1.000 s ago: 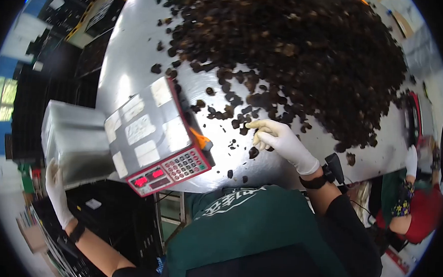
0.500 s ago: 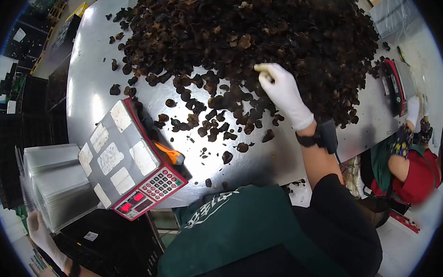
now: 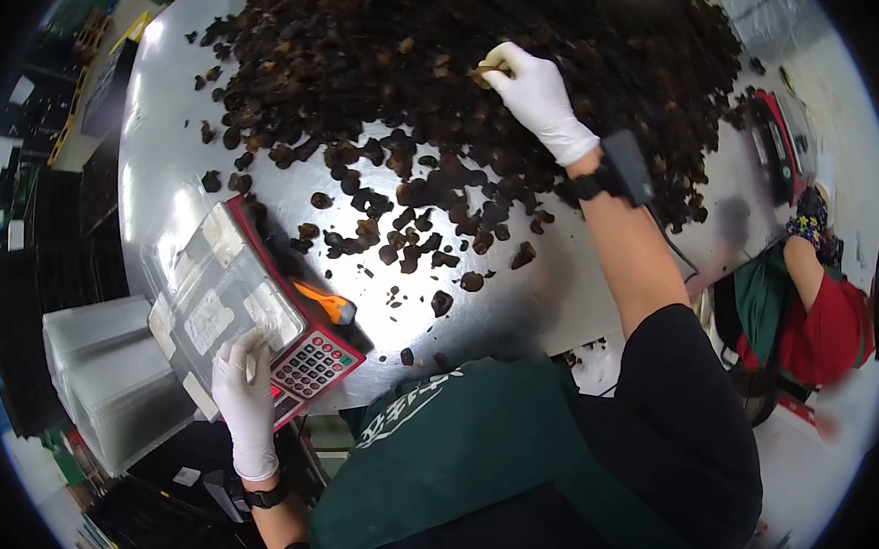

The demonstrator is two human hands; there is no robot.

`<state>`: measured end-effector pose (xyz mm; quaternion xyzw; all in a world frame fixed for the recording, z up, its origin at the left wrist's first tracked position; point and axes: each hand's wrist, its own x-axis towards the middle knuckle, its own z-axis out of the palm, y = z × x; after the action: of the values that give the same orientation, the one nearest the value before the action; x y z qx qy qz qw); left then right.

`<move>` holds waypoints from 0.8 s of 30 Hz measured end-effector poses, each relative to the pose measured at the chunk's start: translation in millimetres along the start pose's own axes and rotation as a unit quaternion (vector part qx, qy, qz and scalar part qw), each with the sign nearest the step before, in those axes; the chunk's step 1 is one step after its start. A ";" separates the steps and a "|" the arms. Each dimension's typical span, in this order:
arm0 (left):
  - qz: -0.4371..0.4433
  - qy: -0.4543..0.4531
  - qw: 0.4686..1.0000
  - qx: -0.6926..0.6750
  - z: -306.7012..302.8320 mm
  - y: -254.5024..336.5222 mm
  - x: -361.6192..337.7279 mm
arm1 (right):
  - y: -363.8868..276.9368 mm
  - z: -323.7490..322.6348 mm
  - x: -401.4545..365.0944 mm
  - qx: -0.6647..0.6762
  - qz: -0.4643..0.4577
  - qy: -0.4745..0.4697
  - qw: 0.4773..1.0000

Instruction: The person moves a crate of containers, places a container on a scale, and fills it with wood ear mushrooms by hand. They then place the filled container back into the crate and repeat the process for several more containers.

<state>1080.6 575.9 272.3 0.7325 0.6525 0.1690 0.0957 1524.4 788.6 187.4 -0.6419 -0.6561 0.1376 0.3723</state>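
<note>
My left hand (image 3: 246,404), in a white glove, is closed at the near edge of a clear plastic container (image 3: 225,288) lying over the plate of the red-framed scale (image 3: 320,368). It partly covers the scale's display. My gloved right hand (image 3: 540,99) is over the large pile of dark, curled fungus-like pieces (image 3: 371,57), with thumb and fingers pinched on a small brownish piece (image 3: 487,73). Loose dark pieces (image 3: 411,248) are scattered between the pile and the scale.
An orange-handled tool (image 3: 330,306) lies beside the scale. Clear plastic containers (image 3: 121,377) are stacked at the left, near black crates (image 3: 46,294). Another red scale (image 3: 779,148) stands at the right, by a person in red and green (image 3: 820,314).
My left hand has moved right from beside the stack to the scale, bringing a clear container over its plate. My right hand has moved up and left over the pile and now pinches a piece.
</note>
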 end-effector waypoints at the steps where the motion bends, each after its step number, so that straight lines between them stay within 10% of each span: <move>1: 0.000 -0.011 1.000 0.000 4.7 -0.5 -0.3 | 4.6 -13.3 -13.5 0.090 0.002 0.036 0.995; 9: -0.035 -0.071 0.997 -0.017 13.8 -3.5 11.6 | 33.1 -157.3 -187.1 0.179 0.306 0.010 0.935; 15: 0.011 -0.087 0.996 0.015 17.8 -10.1 24.2 | 45.5 -224.0 -316.8 0.139 0.444 -0.198 0.863; 21: 0.015 -0.075 0.997 0.014 15.8 -7.5 19.4 | 58.6 -220.1 -362.7 -0.347 0.407 -0.246 0.808; 24: 0.015 -0.067 0.998 0.005 15.3 -12.7 11.9 | 18.5 -177.8 -306.8 -0.208 0.216 -0.042 0.953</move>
<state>1075.6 590.6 255.0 0.7523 0.6345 0.1175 0.1331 1625.3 448.4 201.3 -0.8251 -0.5309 0.1024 0.1638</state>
